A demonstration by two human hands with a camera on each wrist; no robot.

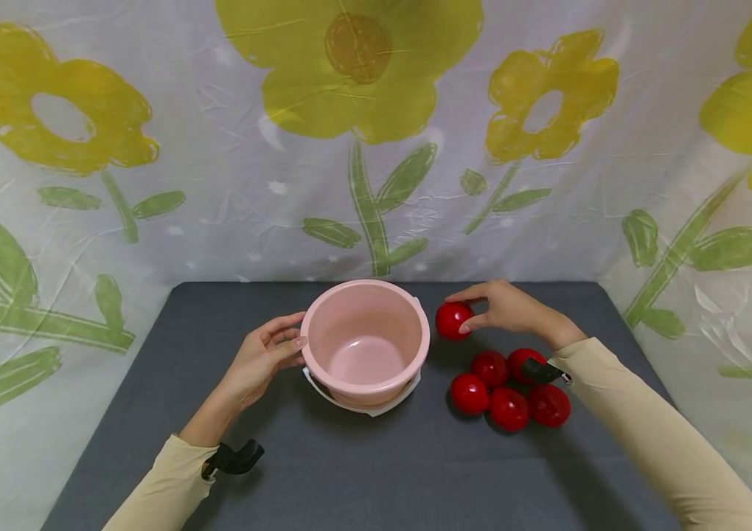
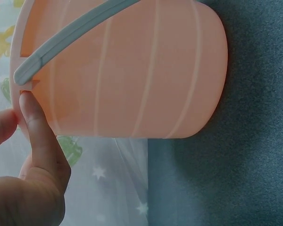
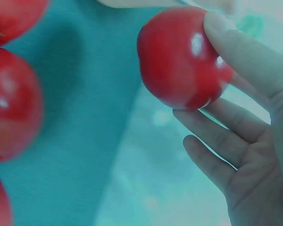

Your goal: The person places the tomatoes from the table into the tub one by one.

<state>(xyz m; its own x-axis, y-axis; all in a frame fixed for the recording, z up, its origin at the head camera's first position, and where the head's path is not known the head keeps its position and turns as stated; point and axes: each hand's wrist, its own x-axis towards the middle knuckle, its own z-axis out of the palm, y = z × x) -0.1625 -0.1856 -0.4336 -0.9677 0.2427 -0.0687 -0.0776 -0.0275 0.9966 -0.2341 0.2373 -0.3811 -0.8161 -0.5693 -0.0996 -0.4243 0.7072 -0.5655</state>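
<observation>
A pink bucket [image 1: 366, 324] stands upright at the middle of the table, its inside bare and its pale handle [image 2: 80, 35] folded down against the outer wall. With thumb and fingers, my left hand [image 1: 258, 366] pinches the bucket's rim on the left side, right by the handle's hinge in the left wrist view. My right hand [image 1: 512, 310] grips a shiny red tomato [image 3: 179, 59] between thumb and fingertips, raised just right of the bucket. Below that hand, several more red tomatoes [image 1: 507, 408] lie grouped on the table.
The table has a dark grey cloth top [image 1: 376, 479]. A white curtain [image 1: 237, 199] printed with yellow flowers hangs behind it and along both sides. Black straps with camera mounts [image 1: 237, 459] sit at both wrists, over beige sleeves [image 1: 668, 442].
</observation>
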